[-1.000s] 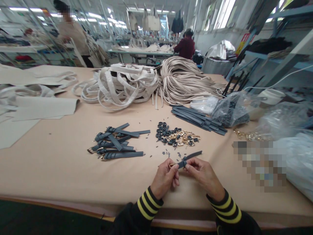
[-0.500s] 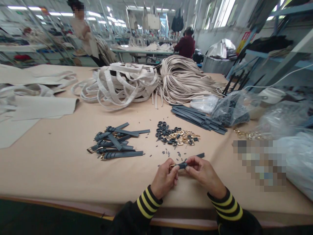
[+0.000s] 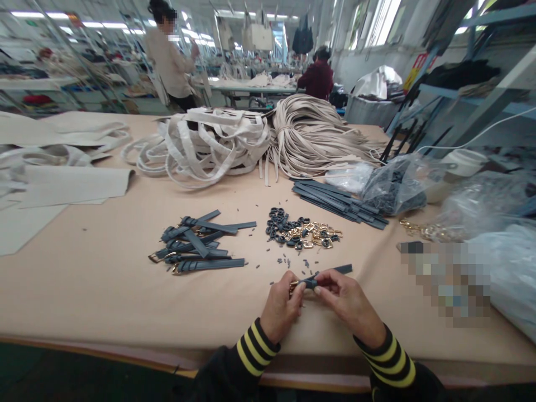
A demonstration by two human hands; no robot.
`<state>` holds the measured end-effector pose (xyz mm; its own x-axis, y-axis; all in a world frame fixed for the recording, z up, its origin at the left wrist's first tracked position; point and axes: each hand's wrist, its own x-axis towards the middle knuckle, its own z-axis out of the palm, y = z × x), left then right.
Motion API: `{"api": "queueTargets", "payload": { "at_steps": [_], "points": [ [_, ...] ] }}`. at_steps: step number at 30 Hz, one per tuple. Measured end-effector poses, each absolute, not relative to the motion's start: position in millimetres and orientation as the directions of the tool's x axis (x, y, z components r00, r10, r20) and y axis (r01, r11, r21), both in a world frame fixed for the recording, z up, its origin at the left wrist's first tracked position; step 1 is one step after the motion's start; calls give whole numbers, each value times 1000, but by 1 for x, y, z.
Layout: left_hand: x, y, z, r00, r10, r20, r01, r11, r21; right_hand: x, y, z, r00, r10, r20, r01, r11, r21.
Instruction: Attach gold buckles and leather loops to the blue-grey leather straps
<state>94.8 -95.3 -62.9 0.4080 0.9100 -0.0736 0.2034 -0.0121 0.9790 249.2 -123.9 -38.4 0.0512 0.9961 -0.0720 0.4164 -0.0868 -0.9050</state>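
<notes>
My left hand (image 3: 281,307) pinches the buckle end of a dark blue-grey strap (image 3: 344,268), where a gold buckle (image 3: 293,286) shows beside the thumb. On the same strap, my right hand (image 3: 345,298) closes thumb and fingers just right of the buckle, near a small loop (image 3: 310,283). The strap's free end sticks out behind the right fingers. Beyond the hands lies a pile of gold buckles (image 3: 310,228) and dark loops (image 3: 276,222), with several tiny dark bits scattered in front. To the left rests a heap of buckled straps (image 3: 201,245).
Flat dark strips (image 3: 339,202) lie behind the buckles, beside clear plastic bags (image 3: 396,184). Looped pale straps (image 3: 218,142) and a bundle of thin beige strips (image 3: 314,134) stand at the back. Pale fabric pieces (image 3: 75,184) cover the left. A person (image 3: 171,61) stands beyond the table.
My right hand has shifted slightly left along the strap, closer to my left hand. In the background, the standing person has moved right and turned.
</notes>
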Motion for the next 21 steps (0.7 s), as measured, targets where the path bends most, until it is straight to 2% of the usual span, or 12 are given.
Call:
{"api": "queueTargets", "payload": {
  "at_steps": [5,12,17,21],
  "points": [
    [94,-96,-60,421,904,-69,219,-28,975,243,-126,-35,89,996,2,504,-43,-863],
    [92,-95,-60,456,886,-89,129,34,991,236,-125,-33,110,994,25,544,-39,-838],
    [91,-91,-56,526,833,-174,9,200,980,233,-124,-41,132,991,-19,412,-72,-908],
    [91,-90,-55,538,823,-182,-29,234,972,233,-125,-41,110,993,-38,366,-76,-928]
  ]
}}
